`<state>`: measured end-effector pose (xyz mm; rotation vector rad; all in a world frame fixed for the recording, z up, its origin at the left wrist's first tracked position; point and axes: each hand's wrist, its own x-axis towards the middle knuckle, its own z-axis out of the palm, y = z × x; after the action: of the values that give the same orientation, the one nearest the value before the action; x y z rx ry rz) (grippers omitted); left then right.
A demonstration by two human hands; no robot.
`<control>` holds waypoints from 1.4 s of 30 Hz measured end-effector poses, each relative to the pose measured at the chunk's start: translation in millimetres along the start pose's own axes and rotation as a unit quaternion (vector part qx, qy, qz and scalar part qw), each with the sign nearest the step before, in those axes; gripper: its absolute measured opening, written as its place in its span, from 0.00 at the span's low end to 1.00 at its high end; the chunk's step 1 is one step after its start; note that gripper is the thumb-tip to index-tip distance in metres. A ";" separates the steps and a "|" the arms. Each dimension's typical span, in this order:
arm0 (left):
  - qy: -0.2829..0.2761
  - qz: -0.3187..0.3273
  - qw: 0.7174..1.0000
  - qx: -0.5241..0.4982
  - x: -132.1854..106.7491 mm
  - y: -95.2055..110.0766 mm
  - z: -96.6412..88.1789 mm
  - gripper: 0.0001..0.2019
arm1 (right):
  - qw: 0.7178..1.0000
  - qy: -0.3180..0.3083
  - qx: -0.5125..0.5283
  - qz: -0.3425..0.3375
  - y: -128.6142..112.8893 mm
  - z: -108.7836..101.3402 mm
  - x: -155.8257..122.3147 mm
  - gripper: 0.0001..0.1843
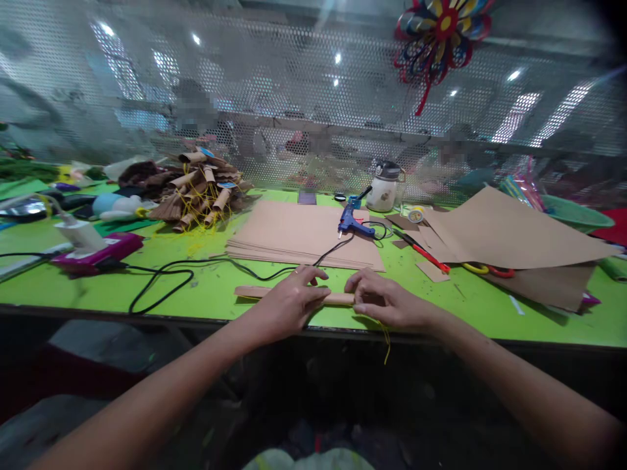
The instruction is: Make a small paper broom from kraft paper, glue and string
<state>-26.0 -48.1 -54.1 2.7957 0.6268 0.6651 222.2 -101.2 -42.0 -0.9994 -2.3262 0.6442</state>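
Observation:
A thin roll of brown kraft paper (340, 299) lies level along the front edge of the green table. My left hand (292, 301) is closed on its middle, with thumb and fingertips on top. At the right end of the roll, my right hand (386, 300) pinches around the tip with curled fingers. A yellow string (386, 346) hangs below my right hand over the table edge; where it is fastened is hidden. Behind both hands is a stack of brown paper sheets (294, 228), with a blue glue gun (353, 222) resting on it.
A black cable runs left to a purple power strip (100, 254). Paper rolls with yellow strings (200, 189) are piled at back left. Toward the right are a red-handled tool (426, 251), scissors (499, 271) and large paper sheets (514, 228). A jar (385, 189) stands behind.

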 end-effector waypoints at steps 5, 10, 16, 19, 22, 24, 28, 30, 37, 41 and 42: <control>0.002 -0.005 1.000 -0.004 -0.3 0.5 0.4 0.13 | 1.000 0.010 -0.014 0.023 0.6 1.3 3.6 0.14; -0.001 -0.012 1.000 -0.004 -0.8 1.5 0.0 0.13 | 0.997 0.073 0.013 -0.013 -0.4 15.6 -2.3 0.15; -0.007 -0.012 1.000 0.000 -0.8 1.6 -0.5 0.13 | 0.997 0.038 0.067 0.016 -6.9 4.8 -5.6 0.13; -0.005 -0.013 1.000 -0.004 -1.9 2.4 -1.3 0.13 | 1.000 0.009 -0.022 0.000 -7.1 -0.2 1.9 0.14; 0.005 -0.017 1.000 -0.012 -4.0 3.1 -2.2 0.13 | 0.987 0.020 -0.158 -0.029 -7.1 3.2 10.1 0.14; 0.002 -0.021 1.000 -0.017 -4.9 3.1 -2.7 0.13 | 0.982 0.024 -0.184 -0.032 -6.7 7.8 13.0 0.13; 0.003 -0.028 0.999 -0.025 -5.0 3.0 -3.6 0.13 | 0.994 0.022 -0.104 -0.029 -5.2 11.1 11.7 0.13; 0.005 -0.027 0.999 -0.029 -4.9 3.7 -4.4 0.13 | 0.999 0.021 -0.037 -0.021 -4.7 8.6 10.0 0.13; 0.014 -0.033 0.999 -0.016 -4.0 5.6 -5.1 0.12 | 0.987 0.039 0.157 0.003 -0.9 -1.2 11.8 0.15; 0.012 -0.026 1.000 -0.013 -2.6 5.1 -4.7 0.12 | 0.980 0.043 0.190 0.034 3.8 -6.1 10.9 0.12; 0.012 -0.024 1.000 -0.015 -2.5 5.0 -4.6 0.12 | 0.979 0.036 0.196 0.047 5.1 -7.6 10.3 0.12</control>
<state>-28.4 -53.2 -49.6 2.7406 0.6804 0.6932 223.5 -88.6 -36.6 -0.9316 -1.9917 1.0383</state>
